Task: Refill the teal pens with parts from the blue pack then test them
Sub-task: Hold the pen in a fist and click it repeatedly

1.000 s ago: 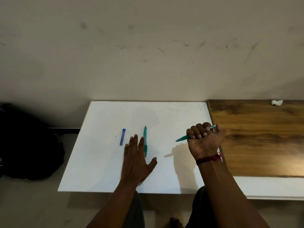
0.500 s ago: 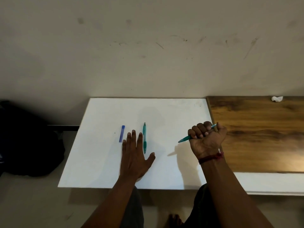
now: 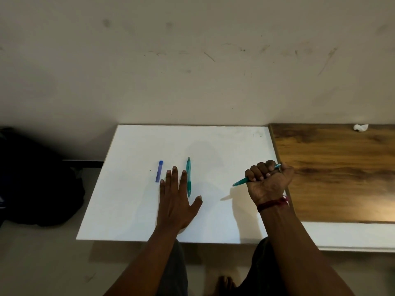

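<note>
Unmoved, right hand (image 3: 268,184) grips teal pen (image 3: 241,182).

Wall (image 3: 192,60): off-white, matt, marked with dark scuffs and thin scratches, mostly toward the upper right. A white tabletop (image 3: 119,210) is set against it and is evenly lit. Butted to its right edge is a brown wood-grain panel (image 3: 342,178), with a warm glow noted at its near right corner. A small crumpled white scrap (image 3: 360,127) lies at the panel's far edge. A pale ledge (image 3: 352,236) runs along the panel's near side. Floor (image 3: 42,263): beige, shadowed. A dark bulky shape (image 3: 32,178) sits at left and cannot be identified.
</note>
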